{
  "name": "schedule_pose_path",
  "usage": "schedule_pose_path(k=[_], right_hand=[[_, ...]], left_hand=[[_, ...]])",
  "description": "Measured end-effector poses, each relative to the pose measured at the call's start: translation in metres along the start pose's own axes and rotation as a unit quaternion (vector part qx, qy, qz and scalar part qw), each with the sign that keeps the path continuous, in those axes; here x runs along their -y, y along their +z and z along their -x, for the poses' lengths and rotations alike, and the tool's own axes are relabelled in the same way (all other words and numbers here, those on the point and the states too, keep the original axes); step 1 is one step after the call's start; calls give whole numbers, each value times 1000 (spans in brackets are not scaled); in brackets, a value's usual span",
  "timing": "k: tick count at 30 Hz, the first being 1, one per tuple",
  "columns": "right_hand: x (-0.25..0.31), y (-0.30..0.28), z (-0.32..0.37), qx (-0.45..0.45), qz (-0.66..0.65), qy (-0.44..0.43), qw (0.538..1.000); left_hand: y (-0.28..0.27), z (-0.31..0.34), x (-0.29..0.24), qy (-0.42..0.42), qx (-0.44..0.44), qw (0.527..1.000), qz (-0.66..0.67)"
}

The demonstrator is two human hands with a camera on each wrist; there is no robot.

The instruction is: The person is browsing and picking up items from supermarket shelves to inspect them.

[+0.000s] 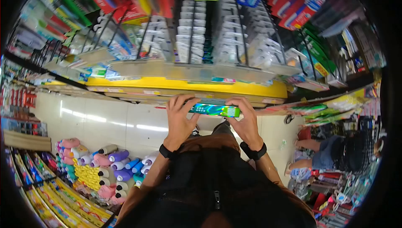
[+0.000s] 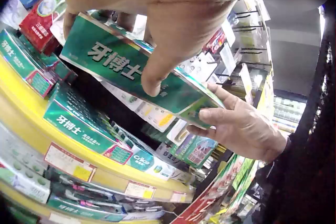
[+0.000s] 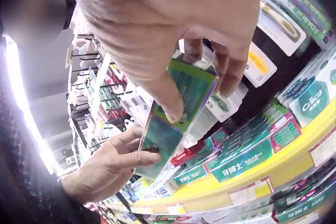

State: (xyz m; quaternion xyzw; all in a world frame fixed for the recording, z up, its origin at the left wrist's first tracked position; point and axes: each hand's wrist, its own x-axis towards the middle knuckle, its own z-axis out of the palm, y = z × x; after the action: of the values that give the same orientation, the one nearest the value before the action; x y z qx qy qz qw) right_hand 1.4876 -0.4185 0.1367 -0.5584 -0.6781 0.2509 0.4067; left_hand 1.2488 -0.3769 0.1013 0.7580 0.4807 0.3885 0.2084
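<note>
A long green toothpaste box [image 1: 215,110] with shiny foil-like printing is held level in front of the torso. My left hand [image 1: 179,117] grips its left end, fingers over the far side and thumb on the near side. The right hand [image 1: 246,121] holds the other end in the same way. In the left wrist view, white Chinese lettering shows on the box's broad face [image 2: 110,61], with the left thumb pressed over it. A green panel with fine print [image 3: 191,85] lies near the right thumb in the right wrist view.
A shelf with a yellow front edge [image 1: 188,86] stands just beyond the hands. Similar toothpaste boxes [image 2: 79,124] line it, under hanging packs on hooks [image 1: 190,35]. Bottles [image 1: 121,165] stand on the floor behind at left. Another person [image 1: 322,152] is at the right.
</note>
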Motion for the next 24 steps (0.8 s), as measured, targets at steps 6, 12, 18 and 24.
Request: schedule_pose_path(k=[6,12,18,24], right_hand=[[-6,27,-2,34,-9,0,999],[-18,48,7,62,5,55,997],[-48,38,28,88,36,100,990],[-55,32,38,85,43,136,986]], left_hand=[[-20,20,14,3,-31,998,-61],[-33,17,88,-96,-22,988,-118],[-45,-30,175,-162,-52,960,-222],[-22,-67,224,-71,24,972,-222]])
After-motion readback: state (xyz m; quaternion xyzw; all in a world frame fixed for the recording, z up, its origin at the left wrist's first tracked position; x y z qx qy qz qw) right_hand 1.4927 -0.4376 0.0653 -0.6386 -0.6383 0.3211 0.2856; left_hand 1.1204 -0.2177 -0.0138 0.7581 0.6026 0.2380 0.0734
